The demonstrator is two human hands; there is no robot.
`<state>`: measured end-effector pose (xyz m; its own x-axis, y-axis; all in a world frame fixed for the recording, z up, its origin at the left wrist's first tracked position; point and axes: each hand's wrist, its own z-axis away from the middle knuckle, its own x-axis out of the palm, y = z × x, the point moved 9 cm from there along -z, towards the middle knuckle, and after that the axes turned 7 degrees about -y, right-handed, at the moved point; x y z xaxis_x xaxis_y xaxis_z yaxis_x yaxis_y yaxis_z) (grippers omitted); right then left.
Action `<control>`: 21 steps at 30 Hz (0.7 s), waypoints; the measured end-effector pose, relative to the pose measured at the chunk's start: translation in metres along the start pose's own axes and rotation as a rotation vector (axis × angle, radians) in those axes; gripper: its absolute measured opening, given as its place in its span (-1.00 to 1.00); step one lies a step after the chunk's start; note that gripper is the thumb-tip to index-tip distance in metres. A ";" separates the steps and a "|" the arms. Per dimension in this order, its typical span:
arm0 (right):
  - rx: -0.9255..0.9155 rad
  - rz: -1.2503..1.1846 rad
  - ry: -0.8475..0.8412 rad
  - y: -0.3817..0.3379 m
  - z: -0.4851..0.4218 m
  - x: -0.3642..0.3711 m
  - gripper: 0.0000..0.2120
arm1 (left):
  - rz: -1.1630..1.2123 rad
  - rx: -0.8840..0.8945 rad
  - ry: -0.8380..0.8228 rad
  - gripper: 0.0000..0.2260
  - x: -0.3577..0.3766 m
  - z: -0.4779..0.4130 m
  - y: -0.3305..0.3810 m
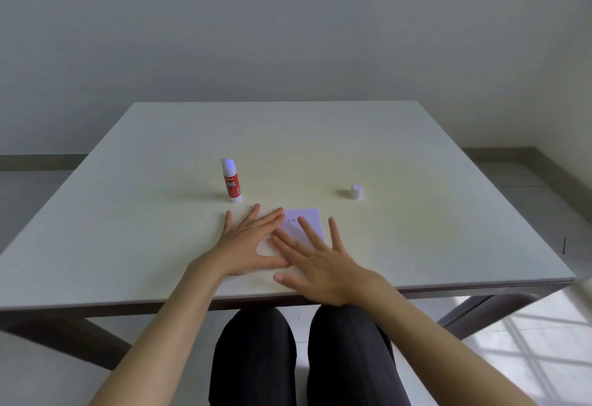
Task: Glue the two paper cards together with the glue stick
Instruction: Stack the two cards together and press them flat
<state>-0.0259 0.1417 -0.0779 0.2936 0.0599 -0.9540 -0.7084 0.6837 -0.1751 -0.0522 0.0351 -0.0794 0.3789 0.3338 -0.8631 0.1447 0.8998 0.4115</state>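
1. My left hand (248, 239) lies flat, palm down, fingers (256, 213) spread wide, gripping nothing. It sits just below frame centre, with the fingertips over the left edge of the paper cards (304, 223).
2. My right hand (320, 264) is also flat with its fingers splayed, holding nothing, pressing on the lower part of the cards. Its index crosses toward my left thumb.
3. The cards are pale, slightly lilac, and flat on the worktop (416, 165) near its front edge, just right of frame centre. Only the upper right corner is exposed, with small dark print that is too small to read. I can't tell if there is one sheet or two stacked (both hands cover most of it).
4. The glue stick (231, 181) stands upright at centre left, just above my left fingertips and not touching them. It has a red label and a white body, and the top is uncapped.
5. The white cap (356, 191) stands alone to the right of centre, well apart from the stick and above right of the cards.
6. Dark trousers (256, 357) show under the worktop edge at bottom centre.
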 end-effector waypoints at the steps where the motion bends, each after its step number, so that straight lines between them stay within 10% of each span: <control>1: 0.040 -0.013 -0.009 0.012 -0.002 -0.006 -0.33 | 0.003 -0.001 -0.006 -0.15 0.001 0.000 0.000; 15: 0.327 -0.007 0.033 0.058 0.013 -0.022 -0.27 | 0.028 -0.019 -0.023 -0.13 0.001 0.001 -0.001; 21: 0.100 -0.017 0.062 0.010 0.023 0.001 -0.18 | 0.029 -0.021 -0.012 -0.15 0.000 0.000 0.000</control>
<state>-0.0181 0.1656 -0.0754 0.2628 0.0047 -0.9648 -0.6352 0.7535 -0.1694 -0.0519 0.0349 -0.0796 0.3937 0.3568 -0.8472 0.1145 0.8954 0.4303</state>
